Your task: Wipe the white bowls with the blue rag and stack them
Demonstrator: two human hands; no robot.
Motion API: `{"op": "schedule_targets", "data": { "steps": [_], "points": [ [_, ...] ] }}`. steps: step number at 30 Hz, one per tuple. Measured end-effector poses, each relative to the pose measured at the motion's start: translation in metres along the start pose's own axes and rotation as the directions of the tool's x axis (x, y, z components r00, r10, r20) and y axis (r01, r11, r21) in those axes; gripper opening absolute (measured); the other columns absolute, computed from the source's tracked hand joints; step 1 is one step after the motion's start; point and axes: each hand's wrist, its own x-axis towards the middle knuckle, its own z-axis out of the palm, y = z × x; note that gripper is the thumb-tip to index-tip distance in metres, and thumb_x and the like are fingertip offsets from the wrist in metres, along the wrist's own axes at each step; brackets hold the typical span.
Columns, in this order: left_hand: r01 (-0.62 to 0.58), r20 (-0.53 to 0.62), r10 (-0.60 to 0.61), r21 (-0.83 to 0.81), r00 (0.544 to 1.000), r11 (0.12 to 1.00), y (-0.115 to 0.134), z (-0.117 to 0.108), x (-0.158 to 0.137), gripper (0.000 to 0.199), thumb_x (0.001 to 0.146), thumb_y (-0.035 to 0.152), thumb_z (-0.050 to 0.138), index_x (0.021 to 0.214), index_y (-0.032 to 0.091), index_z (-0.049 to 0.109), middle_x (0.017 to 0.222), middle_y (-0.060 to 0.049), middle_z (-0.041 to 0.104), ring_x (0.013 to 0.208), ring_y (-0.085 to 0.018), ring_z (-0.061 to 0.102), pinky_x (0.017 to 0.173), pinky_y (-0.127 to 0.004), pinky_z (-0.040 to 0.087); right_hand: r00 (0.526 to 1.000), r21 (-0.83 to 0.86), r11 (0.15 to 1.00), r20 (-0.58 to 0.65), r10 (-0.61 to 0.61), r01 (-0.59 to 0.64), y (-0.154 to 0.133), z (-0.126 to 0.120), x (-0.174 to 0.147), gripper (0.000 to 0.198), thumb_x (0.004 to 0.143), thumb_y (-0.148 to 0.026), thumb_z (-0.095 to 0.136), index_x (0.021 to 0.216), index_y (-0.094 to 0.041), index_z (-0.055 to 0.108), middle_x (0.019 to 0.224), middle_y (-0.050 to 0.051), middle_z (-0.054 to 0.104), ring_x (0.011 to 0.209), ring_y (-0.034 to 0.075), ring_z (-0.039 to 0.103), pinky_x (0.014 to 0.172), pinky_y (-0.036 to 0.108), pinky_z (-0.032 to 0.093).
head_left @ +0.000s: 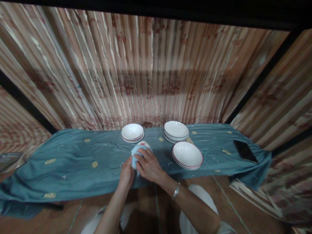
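Note:
Close to the table's front edge, my right hand (149, 165) presses a light blue cloth (136, 150) against a white dish (146, 145) with a red mark. My left hand (126, 172) is closed around the near left side of the same dish, beside the cloth. Cloth and hands cover most of the dish, so its full shape is hidden. Just behind them sits a short stack of white bowls (132, 131). To the right are a stack of white plates (175, 129) and, nearer, a stack of red-rimmed white bowls (187, 155).
A teal patterned cloth (80, 175) covers the long narrow table. Near its right end lies a black phone (245, 151). Striped curtains (151, 65) hang behind, with a dark frame bar (263, 76) slanting down at the right. Tiled floor (226, 191) shows below the front edge.

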Motion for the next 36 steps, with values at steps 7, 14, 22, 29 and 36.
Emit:
{"op": "schedule_targets", "data": {
  "steps": [7,14,22,29,36],
  "points": [
    [0.036,0.033,-0.034,-0.072,0.999,0.997,-0.002,-0.007,0.003,0.03,0.055,0.032,0.079,0.071,0.009,0.07,0.071,-0.005,0.07,0.068,-0.016,0.061,0.075,-0.03,0.046,0.983,0.046,0.982,0.003,0.181,-0.181,0.011,0.008,0.004,0.043,0.093,-0.029,0.042,0.133,-0.016,0.047,0.145,0.015,0.038,0.131,0.029,0.034,0.105,0.05,0.036],
    [0.074,0.061,-0.067,-0.127,0.996,0.989,0.0,-0.005,-0.001,0.027,0.061,0.033,0.075,0.077,0.011,0.071,0.077,-0.007,0.073,0.086,-0.023,0.067,0.085,-0.034,0.049,0.983,0.089,0.98,0.043,0.176,-0.179,0.01,0.02,0.001,0.051,0.095,-0.027,0.037,0.145,-0.017,0.031,0.153,0.014,0.027,0.14,0.027,0.025,0.112,0.051,0.029],
    [0.096,-0.027,-0.104,-0.201,0.994,0.975,0.001,-0.012,-0.003,0.019,0.065,0.027,0.07,0.077,0.013,0.07,0.075,-0.002,0.072,0.072,-0.015,0.066,0.083,-0.029,0.051,0.991,0.023,0.999,0.13,0.023,-0.026,-0.01,0.029,-0.005,0.048,0.092,-0.025,0.047,0.139,-0.021,0.043,0.151,0.01,0.034,0.136,0.032,0.03,0.112,0.053,0.026],
    [0.086,-0.024,-0.091,-0.155,0.996,0.984,0.0,-0.005,-0.004,0.037,0.069,0.036,0.072,0.096,0.011,0.07,0.088,-0.01,0.075,0.099,-0.026,0.066,0.091,-0.036,0.05,0.955,0.219,0.929,0.067,0.291,-0.298,0.017,0.019,0.006,0.047,0.095,-0.032,0.036,0.141,-0.02,0.039,0.149,0.012,0.036,0.137,0.024,0.033,0.111,0.046,0.031],
    [0.098,-0.061,-0.11,-0.171,0.992,0.98,0.005,-0.004,-0.007,0.031,0.079,0.031,0.063,0.101,0.011,0.069,0.092,-0.011,0.075,0.106,-0.026,0.065,0.094,-0.037,0.05,0.833,0.495,0.69,0.148,0.533,-0.529,0.051,0.053,-0.008,0.05,0.095,-0.044,0.032,0.138,-0.02,0.046,0.143,0.01,0.046,0.136,0.022,0.038,0.112,0.042,0.032]
  ]
}}
